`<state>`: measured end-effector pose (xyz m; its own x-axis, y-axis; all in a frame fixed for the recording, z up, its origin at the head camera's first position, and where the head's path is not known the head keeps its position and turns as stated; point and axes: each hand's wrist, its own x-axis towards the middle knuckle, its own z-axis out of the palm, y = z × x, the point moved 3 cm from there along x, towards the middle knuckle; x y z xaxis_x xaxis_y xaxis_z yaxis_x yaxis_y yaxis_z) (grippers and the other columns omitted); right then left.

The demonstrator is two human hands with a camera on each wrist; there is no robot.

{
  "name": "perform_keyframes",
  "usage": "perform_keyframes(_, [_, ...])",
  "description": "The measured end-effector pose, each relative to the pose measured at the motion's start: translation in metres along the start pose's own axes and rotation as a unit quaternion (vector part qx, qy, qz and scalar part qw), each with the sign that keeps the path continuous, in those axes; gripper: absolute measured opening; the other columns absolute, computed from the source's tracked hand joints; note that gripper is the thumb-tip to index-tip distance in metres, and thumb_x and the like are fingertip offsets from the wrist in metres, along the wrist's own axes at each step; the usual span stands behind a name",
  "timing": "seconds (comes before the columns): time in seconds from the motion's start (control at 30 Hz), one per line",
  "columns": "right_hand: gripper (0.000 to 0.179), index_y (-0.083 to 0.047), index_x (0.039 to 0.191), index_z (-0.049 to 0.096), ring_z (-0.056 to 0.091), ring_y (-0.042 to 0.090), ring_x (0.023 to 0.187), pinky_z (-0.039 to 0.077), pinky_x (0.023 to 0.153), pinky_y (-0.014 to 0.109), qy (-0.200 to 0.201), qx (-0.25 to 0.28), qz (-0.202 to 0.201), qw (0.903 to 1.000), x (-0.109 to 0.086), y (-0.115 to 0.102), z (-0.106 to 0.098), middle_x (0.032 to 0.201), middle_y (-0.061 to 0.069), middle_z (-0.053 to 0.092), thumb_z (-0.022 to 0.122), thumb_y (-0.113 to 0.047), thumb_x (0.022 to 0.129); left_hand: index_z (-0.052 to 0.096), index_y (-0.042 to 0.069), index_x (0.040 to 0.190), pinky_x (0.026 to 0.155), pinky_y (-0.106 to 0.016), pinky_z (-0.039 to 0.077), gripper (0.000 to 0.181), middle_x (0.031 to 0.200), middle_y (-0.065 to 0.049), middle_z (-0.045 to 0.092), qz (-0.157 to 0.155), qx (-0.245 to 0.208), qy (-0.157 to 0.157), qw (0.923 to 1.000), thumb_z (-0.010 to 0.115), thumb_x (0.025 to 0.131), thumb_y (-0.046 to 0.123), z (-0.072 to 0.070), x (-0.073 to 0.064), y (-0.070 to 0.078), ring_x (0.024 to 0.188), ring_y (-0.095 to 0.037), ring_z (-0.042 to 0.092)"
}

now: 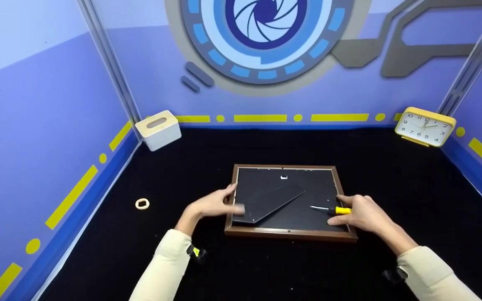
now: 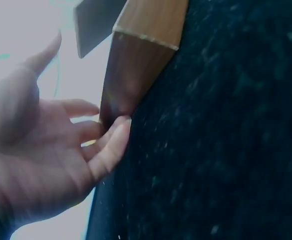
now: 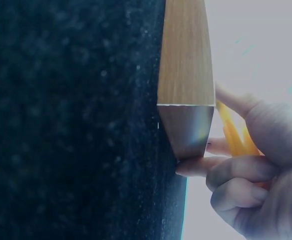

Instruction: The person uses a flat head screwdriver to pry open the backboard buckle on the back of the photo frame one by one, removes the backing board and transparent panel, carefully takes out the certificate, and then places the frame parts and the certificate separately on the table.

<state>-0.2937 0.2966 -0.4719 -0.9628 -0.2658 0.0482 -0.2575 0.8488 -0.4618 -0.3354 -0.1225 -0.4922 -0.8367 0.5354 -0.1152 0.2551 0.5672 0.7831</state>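
A brown wooden picture frame (image 1: 262, 230) lies face down, its black backing board (image 1: 291, 217) showing. On the board, a black easel flap (image 1: 262, 205) slants across the left half. At the frame's left edge, my left hand (image 1: 216, 203) touches the outer side with its fingertips, and its thumb, blurred, is held apart over the flap. In the left wrist view the fingertips meet the frame's side low near the cloth. My right hand (image 1: 364, 213) holds a screwdriver (image 1: 342, 210) with a yellow handle, shaft pointing left over the board. Some of its fingers touch the frame's right edge.
Black cloth (image 1: 266, 271) covers the table. To the left lies a small pale ring (image 1: 142, 204). A tissue box (image 1: 159, 131) stands in the back left corner, a yellow clock (image 1: 425, 127) in the back right. Printed panels (image 1: 57, 125) wall in three sides.
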Motion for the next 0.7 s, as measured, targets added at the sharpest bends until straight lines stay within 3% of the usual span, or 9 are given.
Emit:
perform_keyframes(0.07, [0.104,0.010,0.137,0.054,0.051,0.017,0.067,0.043,0.058,0.032,-0.001,0.002,-0.009,1.0000,0.001,0.000,0.001,0.115,0.025,0.068,0.083,-0.062,0.068,0.016,0.003,0.159,0.119,-0.042,0.020,0.110,0.164,-0.020,0.011,-0.006,0.038,-0.002,0.9993,0.081,0.082,0.047,0.001,-0.001,0.003,0.149,-0.029,0.016])
perform_keyframes(0.13, [0.101,0.010,0.137,0.055,0.059,0.021,0.074,0.050,0.064,0.036,0.002,0.002,-0.025,0.9997,0.000,0.000,-0.001,0.117,0.026,0.068,0.082,-0.062,0.070,0.014,0.003,0.160,0.120,-0.044,0.017,0.116,0.163,-0.023,0.008,-0.008,0.053,-0.002,0.9985,0.085,0.078,0.043,0.003,-0.001,0.005,0.150,-0.033,0.011])
perform_keyframes(0.27, [0.087,0.003,0.136,0.059,0.066,0.024,0.083,0.055,0.074,0.042,-0.007,0.017,-0.049,0.9986,0.001,-0.001,-0.014,0.111,0.021,0.071,0.079,-0.058,0.078,0.016,0.004,0.160,0.120,-0.044,0.018,0.114,0.162,-0.025,0.010,-0.010,0.052,0.008,0.9986,0.088,0.077,0.035,0.005,0.001,0.006,0.150,-0.034,0.012])
perform_keyframes(0.4, [0.067,-0.004,0.134,0.064,0.057,0.013,0.064,0.049,0.060,0.030,-0.036,0.060,-0.066,0.9954,0.010,-0.009,-0.031,0.099,0.011,0.074,0.075,-0.049,0.086,0.017,0.004,0.159,0.120,-0.043,0.019,0.114,0.162,-0.025,0.011,-0.014,0.049,0.005,0.9987,0.089,0.076,0.034,0.007,0.002,0.004,0.149,-0.033,0.013])
perform_keyframes(0.47, [0.058,-0.005,0.132,0.066,0.055,0.010,0.064,0.048,0.061,0.026,-0.049,0.085,-0.085,0.9915,0.019,-0.017,-0.036,0.098,0.007,0.074,0.075,-0.043,0.089,0.017,0.004,0.159,0.120,-0.043,0.019,0.114,0.162,-0.025,0.011,-0.014,0.050,0.006,0.9986,0.089,0.076,0.034,0.007,0.002,0.004,0.149,-0.033,0.013])
perform_keyframes(0.57, [0.049,-0.004,0.127,0.069,0.057,0.010,0.071,0.049,0.065,0.023,-0.073,0.117,-0.121,0.9830,0.036,-0.029,-0.035,0.101,0.005,0.075,0.074,-0.036,0.091,0.018,0.005,0.159,0.119,-0.043,0.020,0.114,0.162,-0.025,0.012,-0.015,0.047,0.010,0.9987,0.089,0.076,0.033,0.007,0.002,0.004,0.149,-0.034,0.014])
perform_keyframes(0.7, [0.042,0.000,0.120,0.072,0.062,0.011,0.089,0.052,0.077,0.022,-0.079,0.115,-0.163,0.9767,0.057,-0.044,-0.024,0.112,0.007,0.073,0.076,-0.031,0.090,0.017,0.005,0.159,0.120,-0.043,0.019,0.114,0.162,-0.024,0.011,-0.014,0.043,0.009,0.9989,0.089,0.076,0.033,0.006,0.003,0.005,0.150,-0.033,0.012])
